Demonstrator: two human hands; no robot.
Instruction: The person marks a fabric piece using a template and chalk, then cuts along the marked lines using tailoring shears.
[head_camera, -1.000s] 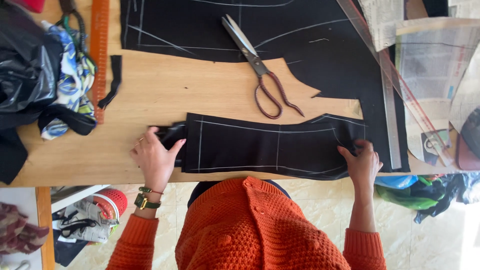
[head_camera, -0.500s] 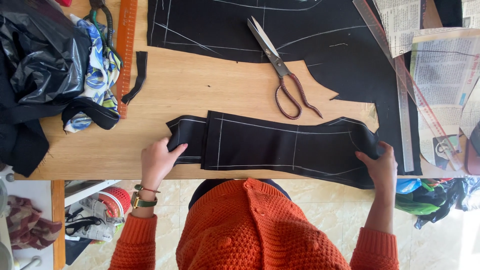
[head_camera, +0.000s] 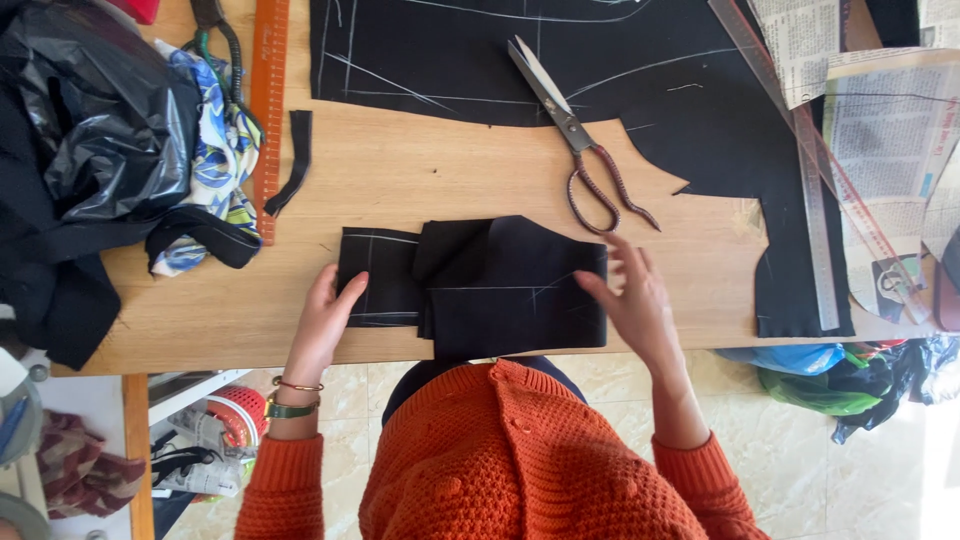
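Cloth (head_camera: 500, 290), black and chalk-marked, lay folded over itself; left hand (head_camera: 322, 322) pinned its nine-o'clock end flat, right hand (head_camera: 632, 300) spread open on the fold, best pressed with edges squared.

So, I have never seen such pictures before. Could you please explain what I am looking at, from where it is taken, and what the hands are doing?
No machine here: a person in an orange sweater works with bare hands. The single picture comes from a camera on the person's head, looking straight down. On the wooden table lies a folded black cloth piece with chalk lines. The left hand presses its left end; the right hand rests flat on its right edge. Neither hand grips anything. Behind lie scissors, a larger black cloth, an orange ruler, a clear ruler, newspaper and a black plastic bag.
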